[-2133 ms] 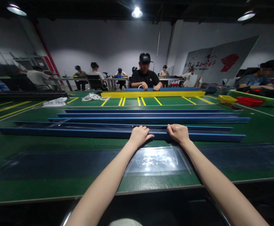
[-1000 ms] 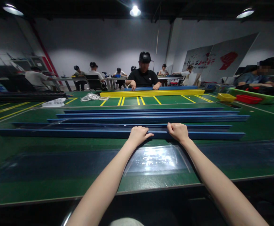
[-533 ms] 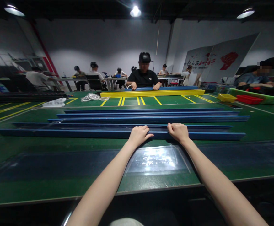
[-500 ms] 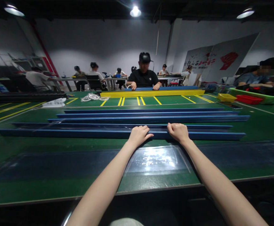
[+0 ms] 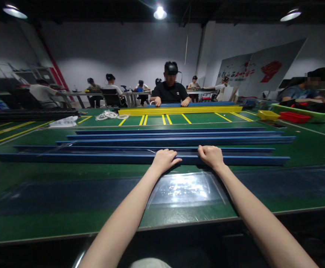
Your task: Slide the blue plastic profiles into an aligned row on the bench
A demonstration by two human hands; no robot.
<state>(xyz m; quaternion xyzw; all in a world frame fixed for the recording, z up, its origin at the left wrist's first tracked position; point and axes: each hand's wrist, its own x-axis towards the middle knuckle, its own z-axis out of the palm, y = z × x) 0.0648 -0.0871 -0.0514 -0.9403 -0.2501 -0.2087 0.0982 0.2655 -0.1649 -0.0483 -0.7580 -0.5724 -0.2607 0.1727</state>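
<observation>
A long blue channel [image 5: 95, 158] lies crosswise in front of me, its raised sides running left to right. My left hand [image 5: 165, 160] rests on it near the middle, fingers curled over into the trough and thumb toward the near wall. A short distance to the right, my right hand [image 5: 211, 155] is closed over the same channel, its fingertips hidden. A thin clear strip [image 5: 151, 151] glints in the trough beside my left hand. Just behind lies another blue channel [image 5: 179, 141], with more blue lengths beyond it.
Clear plastic sheeting [image 5: 179, 190] covers part of the green table [image 5: 67, 227] between my forearms. Across from me a person [image 5: 171, 93] handles blue lengths behind a yellow channel [image 5: 181, 110]. Coiled white tubing [image 5: 106, 115], a yellow tray [image 5: 268, 115] and a red tray [image 5: 294, 117] lie farther back.
Both hands keep their place on the blue channel. The view has shifted very slightly, and the glint of the clear strip near my left hand looks a little different.
</observation>
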